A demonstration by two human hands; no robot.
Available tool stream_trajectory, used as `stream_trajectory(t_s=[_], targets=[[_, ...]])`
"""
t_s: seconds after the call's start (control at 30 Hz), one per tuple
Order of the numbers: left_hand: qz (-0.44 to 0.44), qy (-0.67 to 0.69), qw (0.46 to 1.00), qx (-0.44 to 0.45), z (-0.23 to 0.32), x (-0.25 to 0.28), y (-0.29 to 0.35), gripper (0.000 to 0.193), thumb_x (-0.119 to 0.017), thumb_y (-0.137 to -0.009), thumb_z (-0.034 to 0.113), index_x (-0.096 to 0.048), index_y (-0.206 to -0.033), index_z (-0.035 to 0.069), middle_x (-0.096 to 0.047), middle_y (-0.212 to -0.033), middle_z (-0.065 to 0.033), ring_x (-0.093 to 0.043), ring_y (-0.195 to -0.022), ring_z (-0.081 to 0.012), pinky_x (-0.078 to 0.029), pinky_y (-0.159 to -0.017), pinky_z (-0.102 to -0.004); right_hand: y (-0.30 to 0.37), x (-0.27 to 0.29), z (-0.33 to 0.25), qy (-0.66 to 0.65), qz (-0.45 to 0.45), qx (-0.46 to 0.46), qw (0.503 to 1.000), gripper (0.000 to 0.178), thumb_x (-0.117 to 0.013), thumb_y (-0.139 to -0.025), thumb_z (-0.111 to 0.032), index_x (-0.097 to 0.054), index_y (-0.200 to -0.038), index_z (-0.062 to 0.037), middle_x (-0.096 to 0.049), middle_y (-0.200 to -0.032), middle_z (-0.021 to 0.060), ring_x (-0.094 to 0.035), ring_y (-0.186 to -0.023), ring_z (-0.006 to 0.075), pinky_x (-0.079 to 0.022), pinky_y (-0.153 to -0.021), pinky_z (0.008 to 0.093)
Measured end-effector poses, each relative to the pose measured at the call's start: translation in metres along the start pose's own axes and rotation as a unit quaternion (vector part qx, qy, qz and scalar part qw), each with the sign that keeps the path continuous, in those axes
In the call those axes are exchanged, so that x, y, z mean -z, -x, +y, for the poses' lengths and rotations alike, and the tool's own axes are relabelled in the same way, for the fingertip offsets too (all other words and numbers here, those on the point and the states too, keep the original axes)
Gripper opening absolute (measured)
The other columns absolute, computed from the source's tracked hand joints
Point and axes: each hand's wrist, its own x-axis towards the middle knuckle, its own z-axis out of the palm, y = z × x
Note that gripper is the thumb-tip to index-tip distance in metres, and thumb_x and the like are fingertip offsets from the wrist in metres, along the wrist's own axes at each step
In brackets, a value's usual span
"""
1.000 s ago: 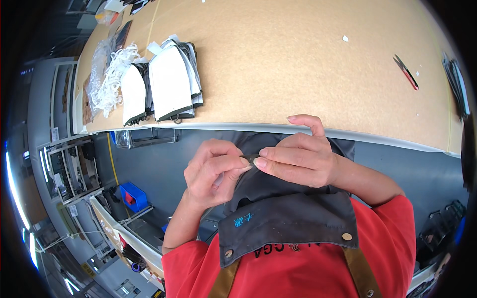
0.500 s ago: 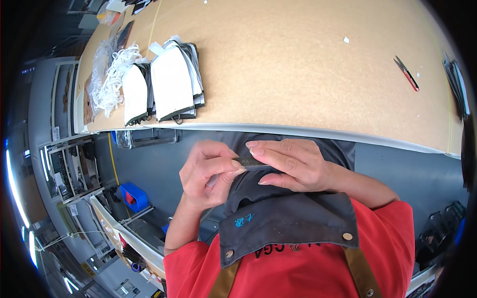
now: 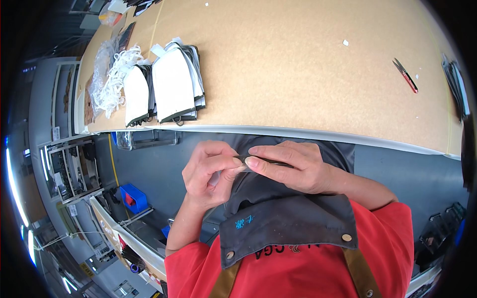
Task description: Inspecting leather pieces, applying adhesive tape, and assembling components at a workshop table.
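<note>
Above my lap, just off the table's near edge, my left hand (image 3: pixel 206 171) pinches one end of a thin dark strip (image 3: pixel 242 159) between thumb and fingertips. My right hand (image 3: pixel 298 166) has its thumb and fingers closed on the same strip, right up against the left fingertips. Only a short stretch of it shows between the hands, with a pale, shiny lower edge. Most of the strip is covered by my fingers, so its exact kind cannot be told.
On the brown table (image 3: pixel 288 69), two stacks of white panels with dark edging (image 3: pixel 171 84) stand at the left. Beside them lie a tangle of white cord (image 3: pixel 118 74) and clear plastic. Red-handled thread snips (image 3: pixel 407 78) lie at the right. A blue bin (image 3: pixel 133 197) is on the floor.
My right hand's thumb has come up and pressed onto the strip beside the left fingertips; before, its fingers lay flatter with the thumb apart. My left hand has barely moved.
</note>
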Motion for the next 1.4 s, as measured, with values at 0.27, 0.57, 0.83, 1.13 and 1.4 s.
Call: stream_trajectory(t_s=[0.27,0.57,0.83,1.13,1.4], targets=[[-0.007,0.029,0.999,-0.017,-0.001,0.001,0.002,0.022,-0.075,-0.082,0.001,-0.058,-0.096,0.004,-0.061,-0.091,-0.0142,-0.061,-0.074,-0.017,-0.049,-0.06,-0.0262,0.011,0.005,-0.002,-0.16,-0.13,-0.251,0.946,0.05,-0.069,-0.088,-0.027,-0.055,-0.132,-0.008,-0.07,-0.106,0.009,-0.07,-0.089,0.0238,-0.055,-0.069,0.0326],[-0.015,0.018,0.998,-0.064,0.004,0.003,-0.003,0.027,-0.075,-0.073,-0.007,-0.064,-0.095,0.005,-0.062,-0.088,-0.0136,-0.063,-0.069,-0.0186,-0.05,-0.054,-0.0261,0.014,0.004,-0.006,-0.17,-0.142,-0.26,0.94,0.029,-0.065,-0.091,-0.026,-0.066,-0.114,-0.0092,-0.071,-0.091,0.0063,-0.068,-0.074,0.0234,-0.052,-0.061,0.033],[0.016,0.026,0.994,-0.104,-0.002,0.0,-0.001,0.033,-0.075,-0.065,-0.01,-0.068,-0.094,0.004,-0.063,-0.088,-0.0135,-0.063,-0.069,-0.0198,-0.051,-0.054,-0.0257,0.015,0.0,-0.009,-0.155,-0.127,-0.244,0.949,0.028,-0.068,-0.089,-0.022,-0.066,-0.113,-0.0077,-0.071,-0.087,0.0057,-0.068,-0.069,0.0201,-0.051,-0.056,0.0309],[-0.031,-0.036,0.995,-0.093,-0.01,0.011,0.009,0.026,-0.073,-0.078,-0.006,-0.063,-0.098,0.007,-0.057,-0.096,-0.0137,-0.066,-0.076,-0.0228,-0.055,-0.06,-0.0299,0.008,-0.001,-0.015,-0.066,-0.127,-0.215,0.966,0.027,-0.071,-0.086,-0.016,-0.063,-0.109,-0.006,-0.071,-0.09,0.0072,-0.069,-0.071,0.0219,-0.052,-0.055,0.0317],[-0.065,-0.083,0.988,-0.112,-0.009,0.015,0.007,0.02,-0.073,-0.076,-0.006,-0.067,-0.092,0.005,-0.058,-0.095,-0.0128,-0.067,-0.077,-0.0237,-0.057,-0.064,-0.0314,0.011,-0.001,-0.014,-0.079,-0.118,-0.209,0.967,0.031,-0.072,-0.084,-0.01,-0.064,-0.113,-0.0014,-0.07,-0.087,0.0112,-0.067,-0.066,0.0226,-0.052,-0.056,0.0318]])
